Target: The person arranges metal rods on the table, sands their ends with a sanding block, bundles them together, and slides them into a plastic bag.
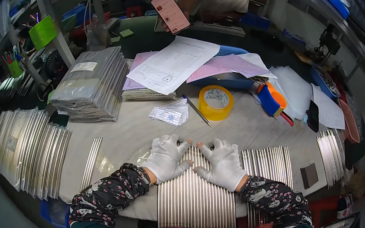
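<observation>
Metal rods (194,201), laid side by side in a wide row at the near edge of the table (143,131), right in front of the wearer. Head view, the only feed I have: left hand (163,158) sits palm-down at the row's far end, thumb and forefinger spread, other fingers curled; right hand (222,164) mirrors it, thumb and forefinger spread too. Both touch the rods; whether they press hard, I can't tell. Second row of rods (269,165) lies just beside, to the right, dark block (309,175) past it. Tape roll (210,113) and pen (197,111) lie beyond the hands. Step in hand, my call: evening up the row by its far ends. From here I'd say the next move calls for matched, light pressure from both sides, rods kept flat and parallel.
</observation>
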The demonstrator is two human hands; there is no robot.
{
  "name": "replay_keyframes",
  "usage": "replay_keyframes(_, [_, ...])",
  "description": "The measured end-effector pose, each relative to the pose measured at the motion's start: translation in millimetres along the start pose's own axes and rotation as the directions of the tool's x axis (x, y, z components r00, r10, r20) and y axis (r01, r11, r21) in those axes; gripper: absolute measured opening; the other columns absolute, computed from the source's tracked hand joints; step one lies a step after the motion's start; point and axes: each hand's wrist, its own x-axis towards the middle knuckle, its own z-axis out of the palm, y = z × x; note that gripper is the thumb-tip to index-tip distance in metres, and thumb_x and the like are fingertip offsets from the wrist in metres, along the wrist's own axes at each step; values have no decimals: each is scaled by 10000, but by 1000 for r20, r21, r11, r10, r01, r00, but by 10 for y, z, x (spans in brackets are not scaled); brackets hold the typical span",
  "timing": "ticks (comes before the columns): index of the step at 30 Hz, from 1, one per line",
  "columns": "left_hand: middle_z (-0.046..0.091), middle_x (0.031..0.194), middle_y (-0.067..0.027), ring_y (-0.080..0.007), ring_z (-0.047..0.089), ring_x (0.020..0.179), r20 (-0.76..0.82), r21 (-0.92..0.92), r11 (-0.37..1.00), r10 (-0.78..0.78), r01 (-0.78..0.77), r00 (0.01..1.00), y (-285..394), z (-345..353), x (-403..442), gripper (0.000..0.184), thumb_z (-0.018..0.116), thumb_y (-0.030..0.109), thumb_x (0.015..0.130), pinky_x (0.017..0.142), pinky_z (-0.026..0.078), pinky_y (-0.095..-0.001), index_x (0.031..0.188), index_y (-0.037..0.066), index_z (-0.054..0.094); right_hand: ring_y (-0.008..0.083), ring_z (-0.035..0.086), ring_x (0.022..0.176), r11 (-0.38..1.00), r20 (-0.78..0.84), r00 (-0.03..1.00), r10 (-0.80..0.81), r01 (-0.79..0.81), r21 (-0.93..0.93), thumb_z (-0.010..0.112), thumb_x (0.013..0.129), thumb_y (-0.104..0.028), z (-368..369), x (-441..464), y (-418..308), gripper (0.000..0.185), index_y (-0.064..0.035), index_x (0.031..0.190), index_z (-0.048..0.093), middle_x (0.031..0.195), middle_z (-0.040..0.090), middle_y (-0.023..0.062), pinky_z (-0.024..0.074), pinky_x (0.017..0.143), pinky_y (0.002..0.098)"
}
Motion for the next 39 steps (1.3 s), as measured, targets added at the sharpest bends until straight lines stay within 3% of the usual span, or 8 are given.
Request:
replay_keyframes(9, [529,1150,-149,-328,491,1040,103,-67,996,-52,59,993,-32,-71,61,630,629,467,800,913,365,-470,1311,109,546,293,515,973,1000,-35,999,-10,10,7,651,758,-525,68,58,27,657,-113,1267,592,1017,556,128,372,790,450])
replay_keyframes(22, [539,1117,-136,-302,510,1039,65,-21,998,-49,51,997,-2,-86,29,585,638,502,786,884,390,-447,1267,172,599,284,526,967,1000,-64,998,-18,17,-13,620,791,-551,97,42,-17,636,-131,1267,584,986,557,121,379,779,452])
replay_keyframes(25, [534,1169,-138,-319,496,1049,111,-51,995,-79,85,991,19,-124,13,635,665,516,765,943,366,-461,1279,150,588,282,525,971,1000,-71,997,-14,13,-10,621,793,-550,102,28,-37,625,-142,1265,588,990,557,117,383,792,456])
replay_keyframes(27, [537,1162,-138,-318,492,1055,106,-53,994,-86,92,991,40,-120,-19,629,668,516,761,942,367,-459,1270,152,597,278,519,976,999,-72,997,25,-24,25,678,750,-513,65,3,-83,619,-136,1238,626,1014,581,103,390,822,436])
replay_keyframes(39, [545,1140,-136,-316,481,1071,77,-73,994,-76,82,994,300,-138,-386,655,681,532,738,937,366,-455,1267,154,602,287,513,983,999,-106,994,-5,8,31,667,734,-572,41,-376,-269,646,-130,1205,652,1020,563,120,390,835,442])
